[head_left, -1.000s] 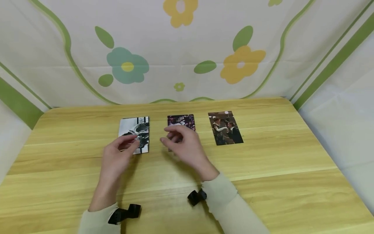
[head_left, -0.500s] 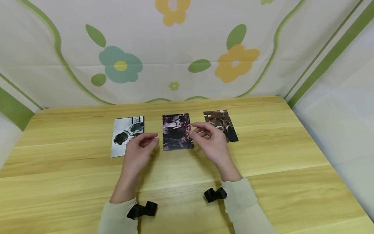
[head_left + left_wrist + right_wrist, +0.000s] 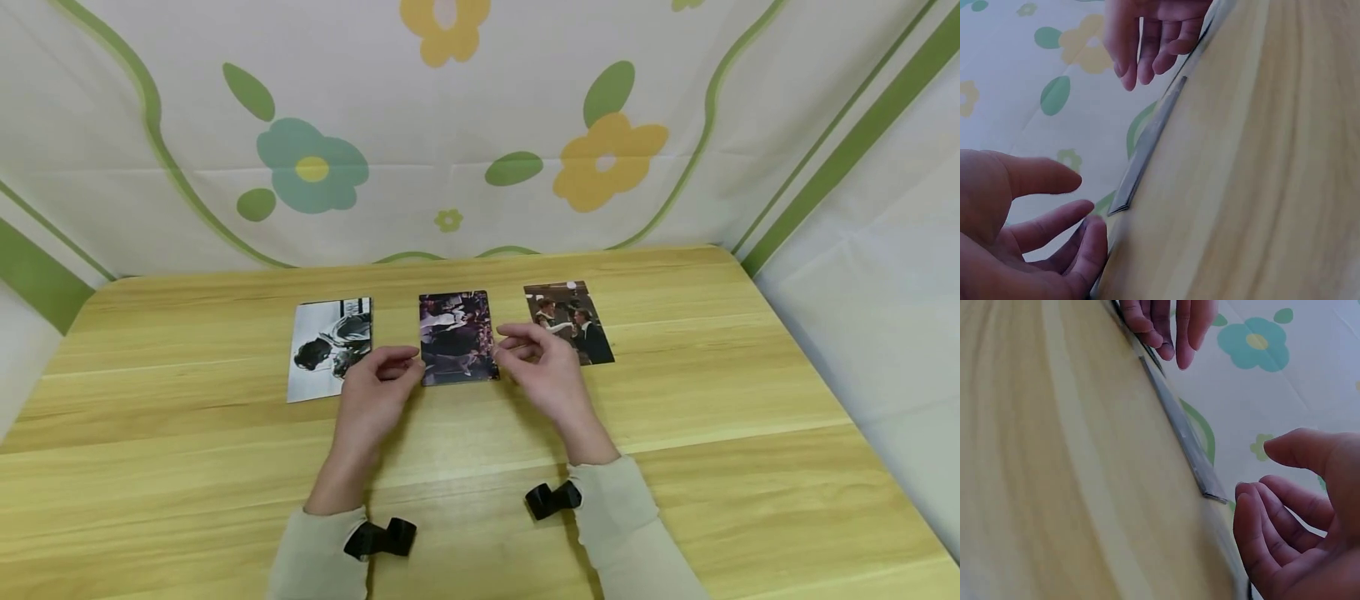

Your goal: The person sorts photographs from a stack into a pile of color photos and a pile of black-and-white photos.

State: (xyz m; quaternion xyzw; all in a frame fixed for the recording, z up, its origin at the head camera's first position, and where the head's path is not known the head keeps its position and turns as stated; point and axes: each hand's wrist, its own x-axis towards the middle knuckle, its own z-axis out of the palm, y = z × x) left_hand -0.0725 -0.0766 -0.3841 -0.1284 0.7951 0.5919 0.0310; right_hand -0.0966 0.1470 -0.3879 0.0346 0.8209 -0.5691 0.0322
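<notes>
The middle photo card [image 3: 456,337], a dark picture with pink and purple tones, lies flat on the table between both hands. My left hand [image 3: 378,396] is at its left edge, thumb and fingers gently bent and apart. At the right edge my right hand [image 3: 547,375] is in a like pose. Seen low in the left wrist view, the card [image 3: 1147,150] shows layered edges at its near corner, with the fingertips [image 3: 1094,240] close beside it. In the right wrist view, the right fingertips [image 3: 1247,506] are by the opposite corner of the card [image 3: 1179,437].
A black-and-white photo card [image 3: 318,354] lies to the left, partly behind the left hand. To the right is a brown-toned photo card [image 3: 592,333] of two people, partly covered by the right hand. The wooden table [image 3: 712,500] meets a flowered cloth [image 3: 450,150] at the back.
Both hands have moved right from the left and middle cards to either side of the middle card. Over the last half second the left hand came closer to that card's left edge.
</notes>
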